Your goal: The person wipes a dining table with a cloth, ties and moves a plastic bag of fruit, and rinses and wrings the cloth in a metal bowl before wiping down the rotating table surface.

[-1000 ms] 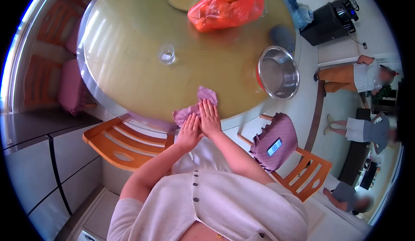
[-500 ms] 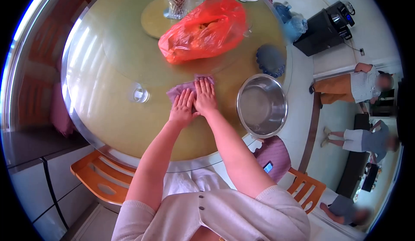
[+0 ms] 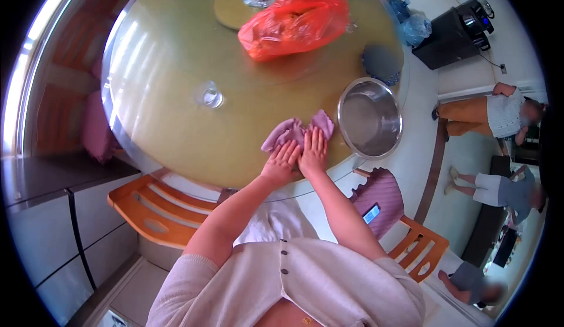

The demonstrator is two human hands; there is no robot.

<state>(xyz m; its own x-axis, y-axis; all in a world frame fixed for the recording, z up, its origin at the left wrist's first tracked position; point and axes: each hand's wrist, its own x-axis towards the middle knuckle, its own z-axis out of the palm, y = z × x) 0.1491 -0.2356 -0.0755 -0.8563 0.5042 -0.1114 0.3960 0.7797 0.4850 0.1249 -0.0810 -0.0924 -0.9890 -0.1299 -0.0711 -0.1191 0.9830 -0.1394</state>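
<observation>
In the head view, a mauve cloth (image 3: pixel 286 132) is seen lying bunched on the round table (image 3: pixel 176 63), at about 5 o'clock on its top, close to the near edge. The left hand (image 3: pixel 282 162) is laid on the cloth's near side at 7 o'clock and the right hand (image 3: pixel 314 151) at 5 o'clock, with the fingers of both stretched out flat and pressed down, not curled around the fabric; whether any fold is pinched under the palms cannot be told. From the hands, a metal basin (image 3: pixel 370 115) is found at 2 o'clock, just beside the cloth, a clear cup (image 3: pixel 212 96) at 10 o'clock and a red bag (image 3: pixel 296 22) at 12 o'clock. The cloth would be judged light, soft and limp, with nothing to break; dampness cannot be made out. It could best be steered under spread palms, or lifted by the raised folds at 11 and 1 o'clock.
</observation>
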